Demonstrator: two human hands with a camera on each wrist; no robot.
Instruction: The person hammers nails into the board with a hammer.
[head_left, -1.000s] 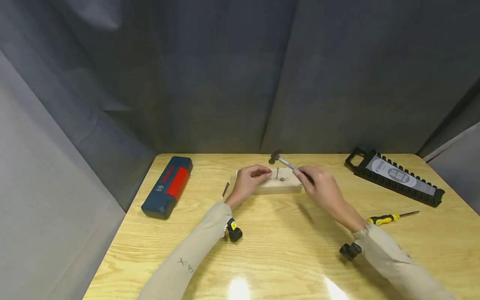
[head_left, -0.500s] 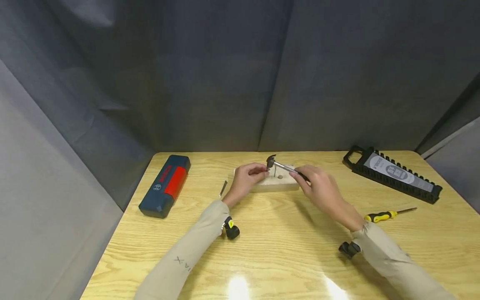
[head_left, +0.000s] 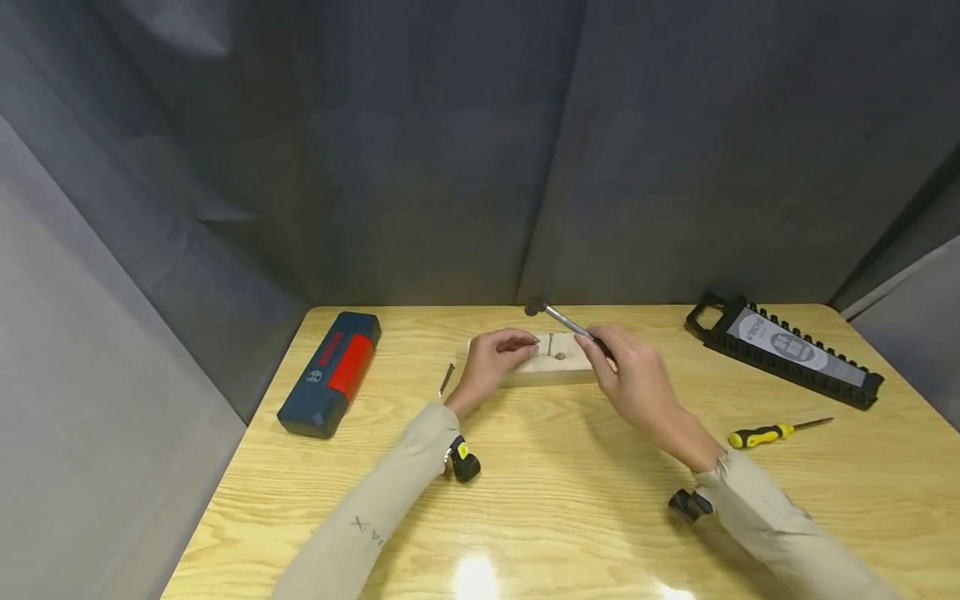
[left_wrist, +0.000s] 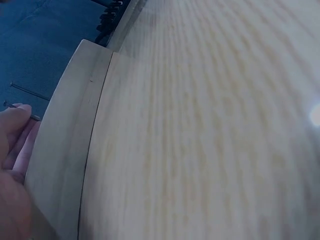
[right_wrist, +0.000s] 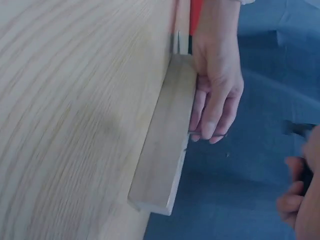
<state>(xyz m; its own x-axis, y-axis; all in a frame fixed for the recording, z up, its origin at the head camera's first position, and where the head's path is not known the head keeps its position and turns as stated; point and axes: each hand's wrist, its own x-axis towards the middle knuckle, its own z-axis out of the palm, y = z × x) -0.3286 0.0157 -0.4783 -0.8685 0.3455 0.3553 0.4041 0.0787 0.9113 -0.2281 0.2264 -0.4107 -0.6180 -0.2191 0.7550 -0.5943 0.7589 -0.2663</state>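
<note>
A pale wooden block [head_left: 551, 377] lies on the table near its far edge. My left hand [head_left: 491, 362] rests at the block's left part, thumb and fingers pinching an upright nail [right_wrist: 220, 135] against its top. To the right of those fingers a second nail [head_left: 551, 343] stands in the block, beside a dark round spot [head_left: 560, 356]. My right hand [head_left: 637, 375] grips a small claw hammer [head_left: 564, 319] by its dark handle. The hammer's head is raised above and beyond the block, apart from the nails; it is blurred in the right wrist view.
A loose nail [head_left: 447, 379] lies left of the block. Farther left is a blue and red Bosch case [head_left: 330, 375]. On the right are a black toothed tool rack [head_left: 787, 350] and a yellow and black screwdriver [head_left: 772, 434]. A dark curtain [head_left: 420, 167] hangs behind the table [head_left: 570, 517].
The hammer came down to the pinched nail beside my left fingertips half a second ago and is now lifted again. My left hand keeps its place on the nail.
</note>
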